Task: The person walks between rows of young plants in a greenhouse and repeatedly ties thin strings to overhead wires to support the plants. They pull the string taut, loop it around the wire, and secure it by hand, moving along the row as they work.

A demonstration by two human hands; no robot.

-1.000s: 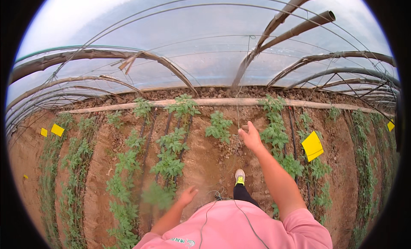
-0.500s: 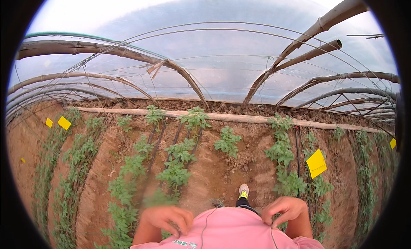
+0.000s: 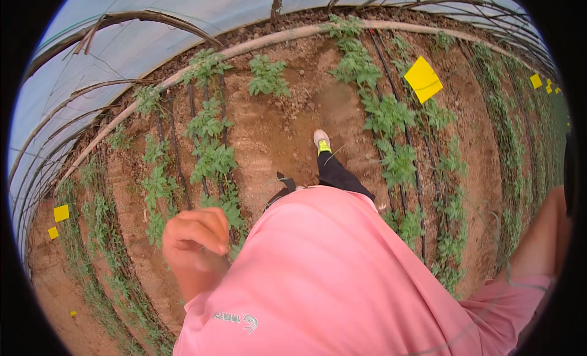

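Note:
My left hand point(image 3: 197, 230) hovers beside the left side of my pink shirt point(image 3: 342, 264), above a row of leafy green plants point(image 3: 214, 157). Its fingers curl loosely toward the palm, and nothing shows in them. At the right rim my bare right forearm point(image 3: 538, 237) is raised; the hand at its end is out of the picture. A thin pale cord point(image 3: 509, 281) runs over my right sleeve and across the shirt's lower right, slightly blurred.
More plant rows point(image 3: 397, 163) stand in brown soil, with black drip hoses point(image 3: 417, 191) along them. Yellow cards point(image 3: 423, 79) hang among the rows. A long pale pole point(image 3: 269, 42) crosses the far end before plastic sheeting on curved poles. My foot in a light shoe point(image 3: 321, 139) stands between rows.
The view has tipped downward and turned. My right hand has left the shirt front and gone out past the right rim. My left hand has moved off the shirt, up and to the left.

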